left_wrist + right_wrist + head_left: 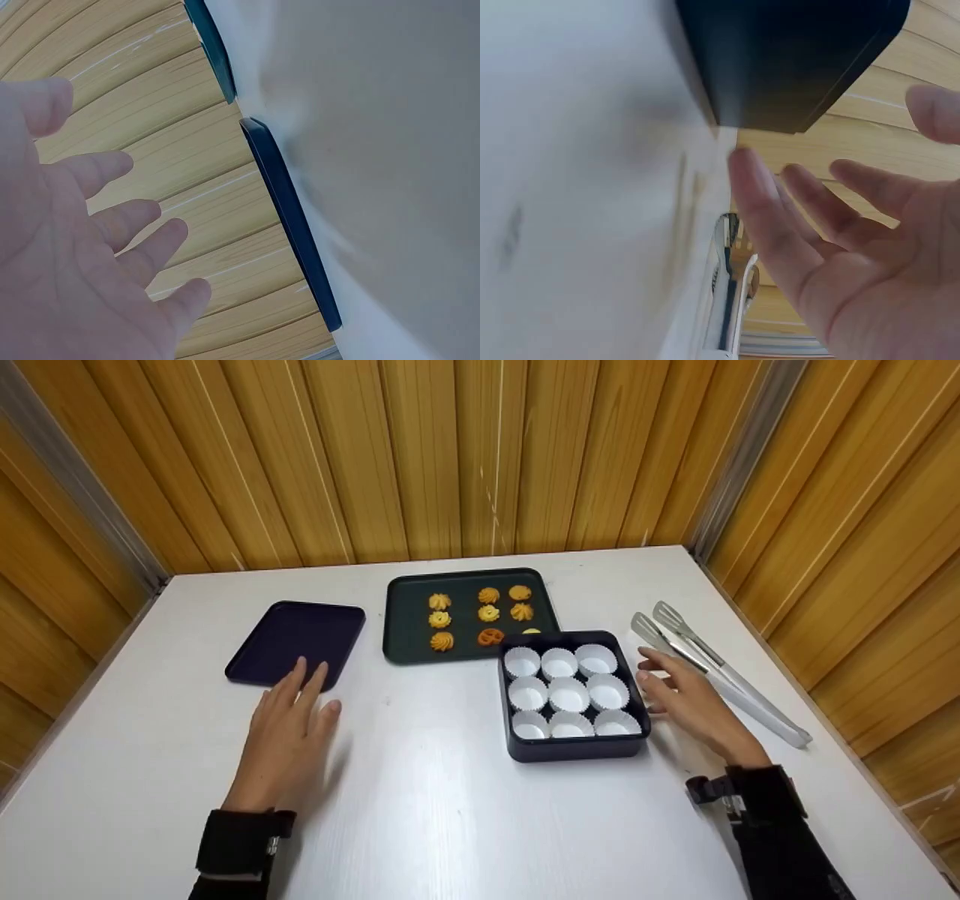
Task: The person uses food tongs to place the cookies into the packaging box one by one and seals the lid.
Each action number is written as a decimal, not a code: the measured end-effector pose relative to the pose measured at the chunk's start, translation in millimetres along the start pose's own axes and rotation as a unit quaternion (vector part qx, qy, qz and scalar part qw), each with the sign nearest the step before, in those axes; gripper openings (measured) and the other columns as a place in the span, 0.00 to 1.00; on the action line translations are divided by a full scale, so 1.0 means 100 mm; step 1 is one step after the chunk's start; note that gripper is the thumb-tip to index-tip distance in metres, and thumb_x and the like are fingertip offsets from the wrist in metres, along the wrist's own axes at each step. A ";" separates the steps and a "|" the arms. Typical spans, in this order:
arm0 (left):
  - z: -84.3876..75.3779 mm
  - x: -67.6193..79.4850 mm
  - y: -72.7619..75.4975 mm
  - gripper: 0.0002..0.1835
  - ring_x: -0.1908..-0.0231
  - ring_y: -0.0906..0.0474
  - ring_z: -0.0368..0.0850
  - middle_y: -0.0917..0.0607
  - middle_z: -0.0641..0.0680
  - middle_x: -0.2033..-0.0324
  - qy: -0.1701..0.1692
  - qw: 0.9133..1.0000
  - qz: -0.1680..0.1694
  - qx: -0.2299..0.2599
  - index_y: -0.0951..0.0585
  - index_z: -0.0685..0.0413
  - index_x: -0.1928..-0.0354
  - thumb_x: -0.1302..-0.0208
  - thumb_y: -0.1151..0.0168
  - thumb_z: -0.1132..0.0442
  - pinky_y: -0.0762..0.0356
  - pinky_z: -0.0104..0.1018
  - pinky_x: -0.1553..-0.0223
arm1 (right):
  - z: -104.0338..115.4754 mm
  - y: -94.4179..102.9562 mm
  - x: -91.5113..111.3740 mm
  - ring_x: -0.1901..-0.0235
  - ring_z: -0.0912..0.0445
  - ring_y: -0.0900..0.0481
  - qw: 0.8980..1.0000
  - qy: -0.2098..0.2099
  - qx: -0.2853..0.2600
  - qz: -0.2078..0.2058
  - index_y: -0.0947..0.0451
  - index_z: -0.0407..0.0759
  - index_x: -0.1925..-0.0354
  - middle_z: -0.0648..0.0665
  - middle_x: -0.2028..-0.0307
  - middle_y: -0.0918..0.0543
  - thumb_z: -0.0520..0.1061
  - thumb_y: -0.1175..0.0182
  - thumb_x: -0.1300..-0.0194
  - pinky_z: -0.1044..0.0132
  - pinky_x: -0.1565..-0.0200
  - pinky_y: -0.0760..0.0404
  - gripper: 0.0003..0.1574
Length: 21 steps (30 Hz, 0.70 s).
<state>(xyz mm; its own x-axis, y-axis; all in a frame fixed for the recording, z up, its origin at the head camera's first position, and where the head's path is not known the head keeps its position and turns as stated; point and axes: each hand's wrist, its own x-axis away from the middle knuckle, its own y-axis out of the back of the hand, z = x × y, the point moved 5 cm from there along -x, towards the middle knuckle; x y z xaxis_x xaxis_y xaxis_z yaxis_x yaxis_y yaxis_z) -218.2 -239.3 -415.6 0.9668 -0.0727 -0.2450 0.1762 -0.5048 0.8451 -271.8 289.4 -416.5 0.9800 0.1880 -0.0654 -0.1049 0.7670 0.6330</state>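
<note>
My left hand [281,742] hovers above the table at the near edge of a shallow dark navy square lid [300,637], fingers loosely spread and holding nothing. That palm [67,247] also shows in the left wrist view, apart from the lid [292,225]. Beside the right wall of a deep navy square box [577,750] is my right hand [697,709], its fingers relaxed. A gap separates this hand [870,262] from the box [780,67] in the right wrist view. Several white fluted paper cups [568,694] stand in rows inside the box.
Behind the box, a dark green baking tray [409,615] bears several piped cookies [439,619] and a pretzel-shaped one [491,637]; the box hides its near right corner. Metal tongs [739,690] lie right of my right hand. Wooden panels [420,457] wall the white table.
</note>
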 end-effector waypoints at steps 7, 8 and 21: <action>-0.02 -0.01 0.00 0.36 0.18 0.54 0.68 0.49 0.62 0.16 0.015 0.999 0.010 0.034 0.43 0.47 0.15 0.16 0.56 0.39 0.50 0.75 0.23 | -0.02 -0.14 0.01 0.34 0.35 0.24 0.994 -0.023 -0.048 0.093 0.52 0.38 0.16 0.28 0.28 0.30 0.49 0.45 0.18 0.56 0.43 0.13 0.45; -0.03 -0.01 0.00 0.36 0.18 0.54 0.67 0.48 0.61 0.16 0.016 0.999 0.010 0.039 0.42 0.47 0.16 0.16 0.56 0.39 0.49 0.75 0.23 | -0.02 -0.14 0.01 0.34 0.35 0.24 0.994 -0.022 -0.044 0.093 0.51 0.38 0.16 0.28 0.29 0.29 0.48 0.45 0.19 0.57 0.43 0.14 0.44; -0.06 -0.07 -0.03 0.35 0.19 0.49 0.66 0.44 0.63 0.18 0.024 0.993 -0.001 0.118 0.42 0.49 0.16 0.16 0.51 0.44 0.44 0.71 0.22 | 0.01 -0.19 0.03 0.34 0.34 0.25 0.990 -0.026 -0.077 0.116 0.51 0.41 0.16 0.27 0.27 0.32 0.44 0.44 0.21 0.55 0.47 0.10 0.45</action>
<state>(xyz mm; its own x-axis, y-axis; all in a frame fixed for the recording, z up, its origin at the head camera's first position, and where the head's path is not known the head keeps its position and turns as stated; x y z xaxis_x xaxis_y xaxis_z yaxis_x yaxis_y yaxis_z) -224.1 -232.2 -413.8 0.9754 -0.0336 -0.2181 0.1345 -0.6928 0.7084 -266.4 274.9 -427.5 0.9330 0.3426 0.1100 -0.3498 0.7921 0.5003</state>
